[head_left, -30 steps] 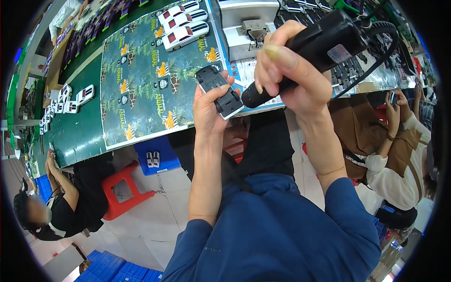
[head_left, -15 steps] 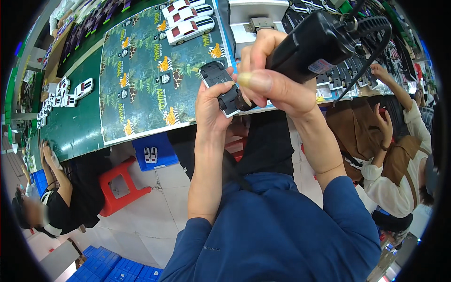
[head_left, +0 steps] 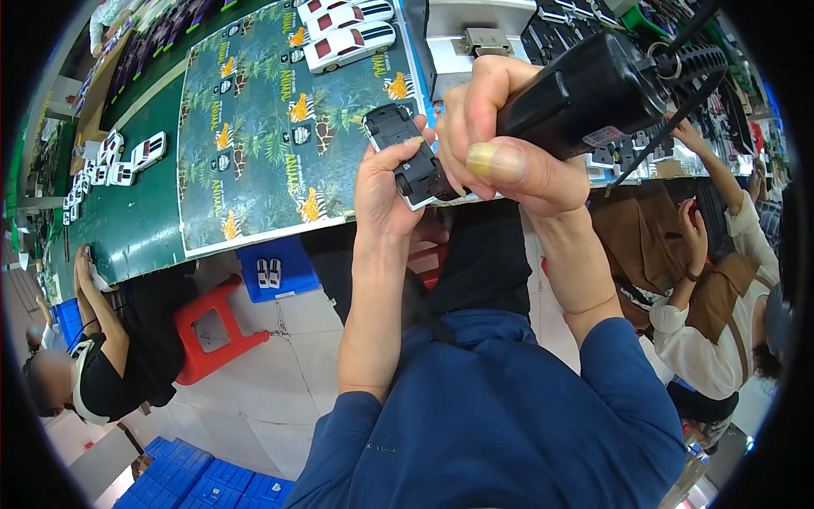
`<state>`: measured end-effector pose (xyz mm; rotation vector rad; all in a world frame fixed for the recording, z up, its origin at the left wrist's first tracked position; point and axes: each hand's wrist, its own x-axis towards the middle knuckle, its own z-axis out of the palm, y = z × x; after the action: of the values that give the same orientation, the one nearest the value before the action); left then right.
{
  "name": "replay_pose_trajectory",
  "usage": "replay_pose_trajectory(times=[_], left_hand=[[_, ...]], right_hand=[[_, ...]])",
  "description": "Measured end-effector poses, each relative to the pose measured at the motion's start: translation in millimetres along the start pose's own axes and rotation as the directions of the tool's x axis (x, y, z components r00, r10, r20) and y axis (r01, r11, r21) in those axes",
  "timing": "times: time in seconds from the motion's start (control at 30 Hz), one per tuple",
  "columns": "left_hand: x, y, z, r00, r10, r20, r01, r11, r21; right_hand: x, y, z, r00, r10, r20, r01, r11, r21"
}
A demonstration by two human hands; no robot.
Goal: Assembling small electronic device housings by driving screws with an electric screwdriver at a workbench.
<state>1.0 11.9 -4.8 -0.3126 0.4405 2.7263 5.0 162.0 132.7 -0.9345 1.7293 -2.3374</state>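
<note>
My left hand (head_left: 386, 182) grips a toy car (head_left: 398, 140) with its black underside turned up, thumb lying across the base. Above and to the right, my right hand (head_left: 517, 161) is wrapped round a black corded electric screwdriver (head_left: 568, 97). The tip of that tool is hidden behind my right fingers, close to the car's near end; whether it touches the car I cannot tell. White toy cars with dark stripes (head_left: 349, 47) stand in a row on the patterned mat (head_left: 254, 144) beyond my left hand.
More white toy cars (head_left: 148, 151) stand on the green table (head_left: 144, 237) at left. A metal fixture (head_left: 479, 42) and rows of black car parts (head_left: 564, 38) lie beyond my right hand. Co-workers sit on both sides. A red stool (head_left: 212, 339) and blue bin (head_left: 292, 276) are below.
My right hand and the screwdriver have shifted slightly right, away from the toy car, so more of its underside shows. My left hand still holds the car in nearly the same place.
</note>
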Motion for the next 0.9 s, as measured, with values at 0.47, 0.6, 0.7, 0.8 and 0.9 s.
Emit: replay_pose_trajectory(times=[0.47, 0.6, 0.7, 0.8, 0.9], left_hand=[[-21, 28, 54, 0.746, 0.311, 0.589, -0.553, -0.204, 0.808], [-13, 80, 35, 0.678, -0.222, 0.701, -0.507, -0.832, 0.227], [-24, 128, 15, 0.780, -0.362, 0.510, -0.457, -0.887, 0.070], [-50, 185, 6, 0.861, -0.274, 0.430, -0.285, -0.958, -0.038], [-99, 229, -13, 0.862, -0.027, 0.507, -0.025, -1.000, -0.010]], right_hand=[[-24, -32, -31, 0.974, -0.228, 0.017, 0.226, 0.972, 0.064], [-36, -46, -54, 0.963, -0.255, -0.084, 0.261, 0.963, 0.061], [-46, -51, -59, 0.957, -0.248, -0.154, 0.262, 0.962, 0.081], [-57, -64, -71, 0.956, -0.261, -0.137, 0.273, 0.959, 0.078], [-55, -53, -81, 0.965, -0.233, -0.122, 0.246, 0.964, 0.098]])
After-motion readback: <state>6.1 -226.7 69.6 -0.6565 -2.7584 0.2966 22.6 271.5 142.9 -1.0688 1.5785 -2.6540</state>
